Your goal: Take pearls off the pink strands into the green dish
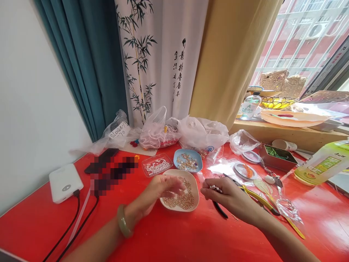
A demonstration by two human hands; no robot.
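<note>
A white dish (196,198) of small gold beads stands at the middle of the red table. Over its left part is my left hand (160,191), fingers stretched out and somewhat blurred, with a pale green bangle on the wrist. To the right of the dish my right hand (227,194) is closed around a bunch of silvery beads (215,188). Behind the white dish are a blue dish (201,165) with mixed beads and a clear tray (145,171) of white pearls. Yellow-and-black pliers (256,195) lie partly behind my right hand.
Plastic bags (203,133) line the back by the curtains. At the right are a red tin (278,162), a green-labelled bottle (324,163) and small packets. A white power bank (65,182) with black cables lies at the left.
</note>
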